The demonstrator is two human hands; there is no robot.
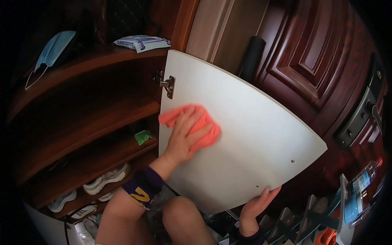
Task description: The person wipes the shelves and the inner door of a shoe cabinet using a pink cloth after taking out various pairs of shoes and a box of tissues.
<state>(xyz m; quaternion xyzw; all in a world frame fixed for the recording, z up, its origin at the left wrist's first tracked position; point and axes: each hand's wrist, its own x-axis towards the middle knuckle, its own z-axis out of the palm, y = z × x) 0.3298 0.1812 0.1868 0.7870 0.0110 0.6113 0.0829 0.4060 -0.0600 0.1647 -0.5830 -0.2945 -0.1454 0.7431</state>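
A pinkish-red cloth (206, 134) lies bunched under my left hand (185, 134), which presses it flat against the inner face of a white cabinet door (242, 122). The door stands swung out on a metal hinge (169, 87) from a dark wooden shoe cabinet (88, 73). At the door's lower free edge, my right hand (258, 203) grips the panel, thumb on the inner face and fingers partly hidden behind it. Two small screws (293, 161) show near that edge.
On the cabinet's top shelf are a blue face mask (55, 49) and a wipes packet (142, 43). Lower down are a green wrapper (143, 137) and several shoes (107, 179). A panelled door with a handle (373, 111) and a rack (342, 211) holding a bottle (363, 180) stand right.
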